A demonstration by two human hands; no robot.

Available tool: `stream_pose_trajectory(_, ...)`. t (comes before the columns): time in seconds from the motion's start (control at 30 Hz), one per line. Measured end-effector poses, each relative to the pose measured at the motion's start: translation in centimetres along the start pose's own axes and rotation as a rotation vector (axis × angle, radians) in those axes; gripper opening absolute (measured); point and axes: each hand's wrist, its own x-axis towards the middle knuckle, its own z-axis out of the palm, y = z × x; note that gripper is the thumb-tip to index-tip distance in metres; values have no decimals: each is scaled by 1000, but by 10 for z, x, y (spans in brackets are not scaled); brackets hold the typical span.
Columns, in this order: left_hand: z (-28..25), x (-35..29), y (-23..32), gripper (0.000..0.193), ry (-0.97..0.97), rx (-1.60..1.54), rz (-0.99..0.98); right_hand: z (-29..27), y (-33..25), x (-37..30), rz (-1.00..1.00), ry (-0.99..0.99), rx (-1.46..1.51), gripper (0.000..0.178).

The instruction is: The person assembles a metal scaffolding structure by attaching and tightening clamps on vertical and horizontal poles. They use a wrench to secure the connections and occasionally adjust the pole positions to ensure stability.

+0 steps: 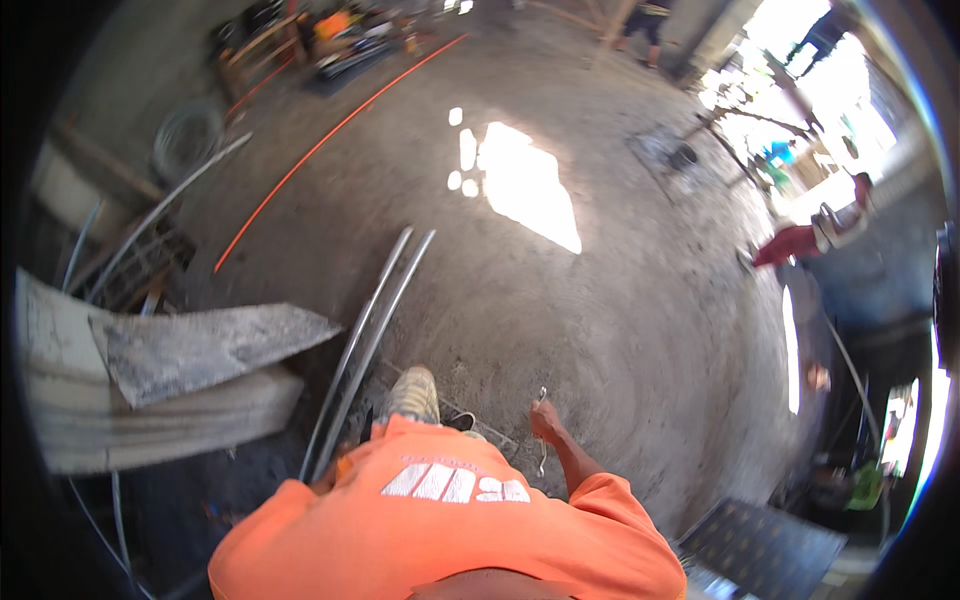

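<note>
My right hand (546,421) is closed round a slim silver, wrench-like tool (543,393), whose ends stick out above and below the fist. It is held over the concrete floor, right of my legs. Two long metal tubes (372,340) lie side by side, slanting from the floor toward my left side. Only a dark sliver of my left hand (326,479) shows beside their near ends; the orange shirt hides its fingers, so I cannot tell whether it grips the tubes. My shoe (413,390) is just right of the tubes.
A grey metal sheet (215,345) lies on bent pale panels (160,420) at left. Beyond are an orange hose-like line (320,150), a wire coil (187,138) and a cluttered bench (262,52). People stand at the far right; a dark patterned plate (762,548) lies near right.
</note>
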Motion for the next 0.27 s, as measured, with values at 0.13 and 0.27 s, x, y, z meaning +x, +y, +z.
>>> stream_pose_trajectory(0.13, 22, 51, 47, 41, -76, -267, 54, -7, -8, -9, -8, -167, -301, 58)
stream_pose_trajectory(0.27, 24, 131, 107, 44, -68, -456, 42, -23, -26, 47, 46, -196, -203, 75)
